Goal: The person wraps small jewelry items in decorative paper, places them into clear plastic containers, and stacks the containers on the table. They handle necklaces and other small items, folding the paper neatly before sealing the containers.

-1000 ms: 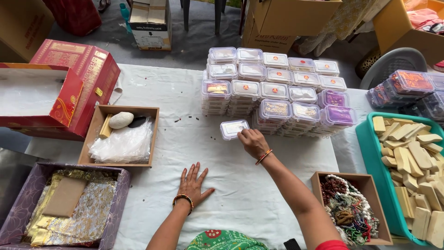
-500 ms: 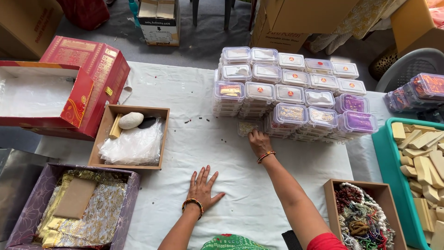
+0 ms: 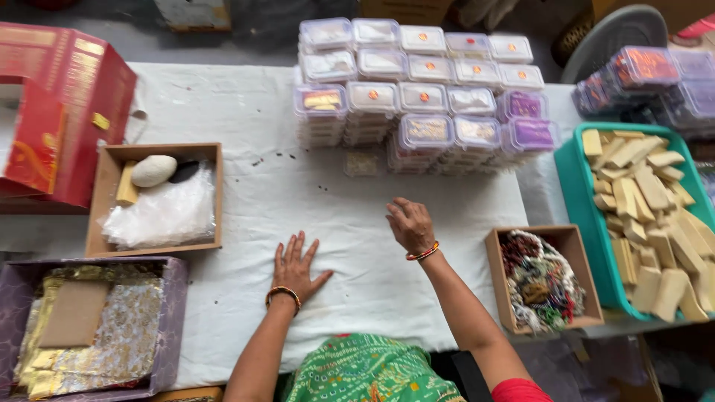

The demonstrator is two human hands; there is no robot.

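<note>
To our left we see a red cardboard box point(image 3: 63, 112) lying tilted on the surface point(image 3: 246, 104), which is spread with a white cloth. Just beside it stands a shallow brown tray point(image 3: 104, 216) holding a pale oval lump point(image 3: 153, 170) and crumpled clear plastic point(image 3: 164, 212). Nearer us sits a purple box point(image 3: 175, 313) lined with gold foil point(image 3: 119, 327), a brown card point(image 3: 73, 314) lying on top. Far right, a teal tray point(image 3: 577, 186) holds pale tan bars point(image 3: 652, 216).

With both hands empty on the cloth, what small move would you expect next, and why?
Probably the right hand reaches right to the brown box of beads. It hovers empty beside that box, while the left hand lies flat on the white cloth, and the small clear box sits alone by the stacks.
</note>
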